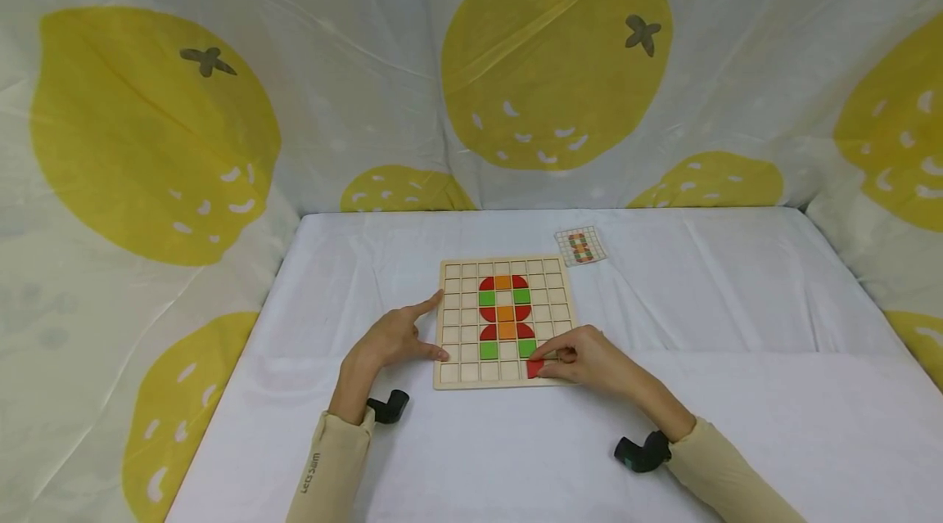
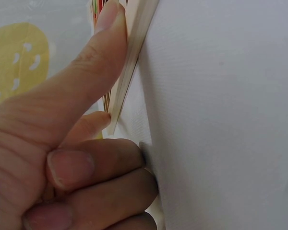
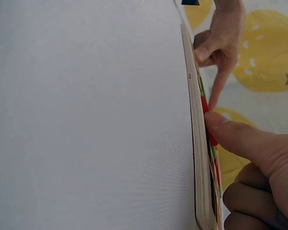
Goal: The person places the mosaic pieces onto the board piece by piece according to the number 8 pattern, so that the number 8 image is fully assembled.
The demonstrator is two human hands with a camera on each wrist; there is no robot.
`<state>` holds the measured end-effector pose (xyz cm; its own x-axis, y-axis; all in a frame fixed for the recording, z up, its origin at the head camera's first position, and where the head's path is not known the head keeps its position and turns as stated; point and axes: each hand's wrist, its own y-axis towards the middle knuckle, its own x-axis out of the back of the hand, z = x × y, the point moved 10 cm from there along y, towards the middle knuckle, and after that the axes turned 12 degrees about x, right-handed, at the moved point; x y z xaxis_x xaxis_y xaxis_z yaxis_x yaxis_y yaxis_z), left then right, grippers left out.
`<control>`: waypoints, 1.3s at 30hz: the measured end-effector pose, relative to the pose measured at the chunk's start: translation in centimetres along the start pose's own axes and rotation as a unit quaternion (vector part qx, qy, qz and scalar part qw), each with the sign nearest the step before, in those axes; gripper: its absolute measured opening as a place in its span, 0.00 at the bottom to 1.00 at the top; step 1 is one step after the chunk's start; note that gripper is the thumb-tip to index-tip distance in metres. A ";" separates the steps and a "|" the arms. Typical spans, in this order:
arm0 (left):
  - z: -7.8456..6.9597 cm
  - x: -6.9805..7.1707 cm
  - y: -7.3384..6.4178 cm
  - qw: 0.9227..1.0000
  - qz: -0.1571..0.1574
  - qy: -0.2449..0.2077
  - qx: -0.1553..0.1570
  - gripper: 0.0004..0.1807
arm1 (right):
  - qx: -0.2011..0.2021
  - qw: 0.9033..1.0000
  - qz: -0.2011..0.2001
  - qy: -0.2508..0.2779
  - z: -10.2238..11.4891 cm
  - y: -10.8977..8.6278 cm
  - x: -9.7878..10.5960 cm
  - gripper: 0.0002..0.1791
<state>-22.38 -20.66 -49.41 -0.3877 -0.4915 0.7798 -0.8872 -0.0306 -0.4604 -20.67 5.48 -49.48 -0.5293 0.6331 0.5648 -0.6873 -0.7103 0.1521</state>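
Observation:
A square wooden grid board lies on the white table. Down its middle columns sit orange tiles, green tiles and red tiles with rounded corners. My right hand pinches a red tile between thumb and forefinger at the bottom row, just below a green one. In the right wrist view that red tile leans at the board's near edge under my thumb. My left hand steadies the left edge with thumb and forefinger spread along it, the other fingers folded in.
Beyond the board's far right corner lies a small printed card with a gridded, coloured pattern. A lemon-print cloth hangs behind and beside the table. Each wrist carries a black camera mount.

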 end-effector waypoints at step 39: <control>-0.1 0.0 0.0 1.000 0.001 -0.008 -0.008 0.61 | -0.072 0.993 -0.093 -0.028 -2.5 -3.8 5.6 0.12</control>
<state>-22.42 -20.58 -49.36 -0.3845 -0.5060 0.7721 -0.8907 -0.0164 -0.4544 -22.24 12.51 -48.98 -0.3604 0.7280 0.5833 -0.8369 -0.5285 0.1426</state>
